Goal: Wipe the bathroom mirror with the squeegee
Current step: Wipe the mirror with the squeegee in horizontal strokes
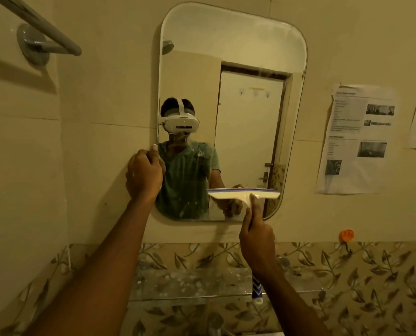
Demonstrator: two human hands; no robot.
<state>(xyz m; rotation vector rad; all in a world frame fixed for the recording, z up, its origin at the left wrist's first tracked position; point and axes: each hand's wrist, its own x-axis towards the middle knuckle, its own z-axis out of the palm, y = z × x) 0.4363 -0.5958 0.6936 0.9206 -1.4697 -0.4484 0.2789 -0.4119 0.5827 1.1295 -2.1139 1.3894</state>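
A tall mirror [250, 44] with rounded corners hangs on the beige wall in front of me. My left hand [144, 174] grips its left edge at about mid height, fingers curled around the rim. My right hand [256, 241] holds the handle of a white squeegee [228, 194]. Its wide blade with a blue strip lies flat against the lower right of the glass, level. The blue and white end of the handle sticks out below my wrist. Streaks and white specks mark the glass in the lower middle.
A metal towel rail [42, 37] juts from the wall at top left. Printed paper sheets [357, 139] are taped to the wall right of the mirror. An orange hook [346, 235] sits below them. A dusty glass shelf [190, 284] runs under the mirror, over leaf-patterned tiles.
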